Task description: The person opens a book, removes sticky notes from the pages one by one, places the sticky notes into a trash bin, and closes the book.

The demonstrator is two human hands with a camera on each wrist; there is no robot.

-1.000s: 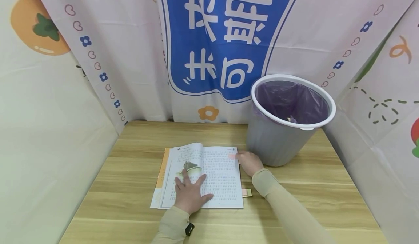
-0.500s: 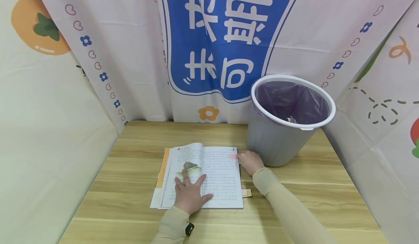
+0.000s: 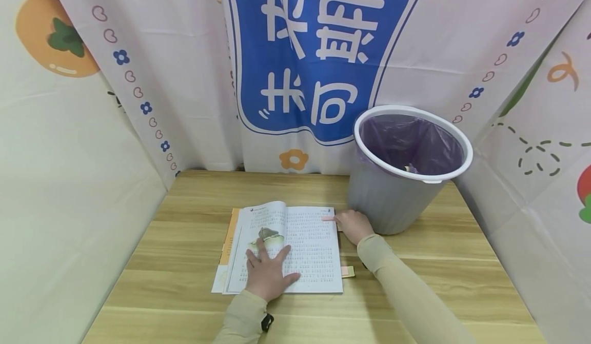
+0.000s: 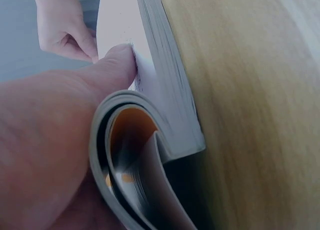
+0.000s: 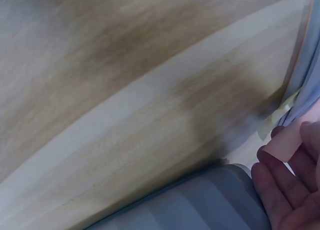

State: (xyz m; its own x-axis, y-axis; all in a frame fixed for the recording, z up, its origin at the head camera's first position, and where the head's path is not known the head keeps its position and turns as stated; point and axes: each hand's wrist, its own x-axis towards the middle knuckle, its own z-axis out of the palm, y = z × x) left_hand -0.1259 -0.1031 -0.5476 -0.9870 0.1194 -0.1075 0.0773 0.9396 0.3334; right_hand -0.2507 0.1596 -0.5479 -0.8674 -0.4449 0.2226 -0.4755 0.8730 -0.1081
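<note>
The right hand (image 3: 354, 227), pinching a pink sticky tab (image 3: 328, 218), sits slightly farther right than in the earlier head views, its sleeve (image 3: 376, 257) shifted with it. The tab, broader before, now shows as a thinner strip with a darker edge. Something dark (image 3: 365, 266) now peeks out beneath the sleeve.

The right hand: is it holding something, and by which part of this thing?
The right hand pinches the pink strip by the part beyond the edge of the open page.
</note>
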